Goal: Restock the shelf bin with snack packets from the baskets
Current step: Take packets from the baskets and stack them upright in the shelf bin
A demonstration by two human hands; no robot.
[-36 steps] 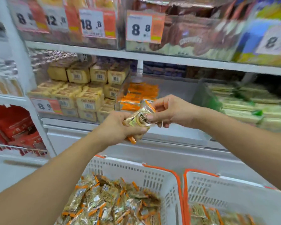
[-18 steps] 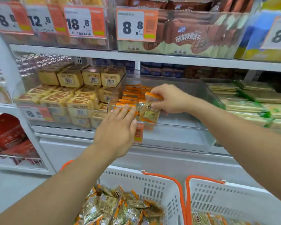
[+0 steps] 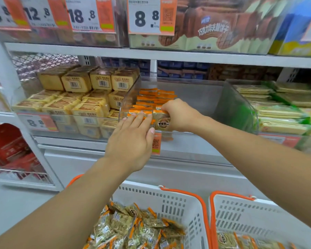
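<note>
A clear shelf bin (image 3: 205,97) holds rows of orange-edged snack packets (image 3: 152,97) stacked at its left side. My right hand (image 3: 178,114) is inside the bin and grips one snack packet (image 3: 162,122) standing at the front of the row. Fingers straight, my left hand (image 3: 133,137) presses against the bin's clear front wall over the front packets. Below stand two white baskets with orange rims: the left basket (image 3: 171,203) is full of loose packets (image 3: 133,229), and the right basket (image 3: 241,211) holds a few.
To the left of the bin, yellow boxed cakes (image 3: 83,97) fill a bin. Green-wrapped packs (image 3: 280,108) lie in the bin on the right. Price tags (image 3: 145,17) hang on the shelf above, and red packets (image 3: 5,146) sit at lower left.
My right hand carried the packet from in front of the shelf down into the bin against the row. My left hand let go of it and now lies flat on the bin's front.
</note>
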